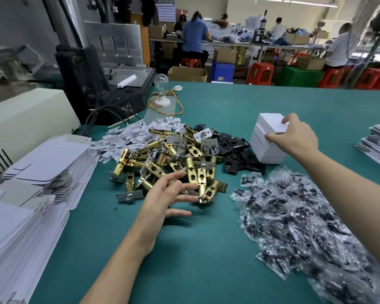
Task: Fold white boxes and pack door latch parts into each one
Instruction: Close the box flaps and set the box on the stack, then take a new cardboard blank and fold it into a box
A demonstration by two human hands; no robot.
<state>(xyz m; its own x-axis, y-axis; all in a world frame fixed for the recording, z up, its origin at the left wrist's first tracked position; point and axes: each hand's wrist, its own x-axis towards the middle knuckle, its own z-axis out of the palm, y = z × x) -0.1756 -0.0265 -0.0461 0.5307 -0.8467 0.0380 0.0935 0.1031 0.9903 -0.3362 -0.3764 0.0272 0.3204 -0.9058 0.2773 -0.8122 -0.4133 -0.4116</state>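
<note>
Over the near half of the green desk (206, 260), the left hand (169, 194) hangs open, fingers spread wide, at the near edge of a heap of brass door latches (173, 163). Whether the fingertips touch metal cannot be told. The latches are too many and too tangled to count; they are gold-coloured tubes with silver face plates.

Toward the desk's right edge lies a broad drift of clear bags (305, 227) holding small black parts, also uncountable. At the left edge sits one deep stack of flat box blanks (31, 194), white and unfolded.

Past the latches, the right hand (294, 137) grips the top box (270, 122) of a single stack of white boxes (266, 150), thumb on the near face and fingers curled over the far right corner. The stack stands right of centre and is three or four high; the seams are faint. The boxes are plain, closed and square-edged.

Black plates (235, 145) lie heaped just beside the stack, and white card inserts (127, 137) are scattered behind the latches. A second stack of blanks (377, 145) lies at the right edge. One light bulb (160, 81) stands near the far left corner.
</note>
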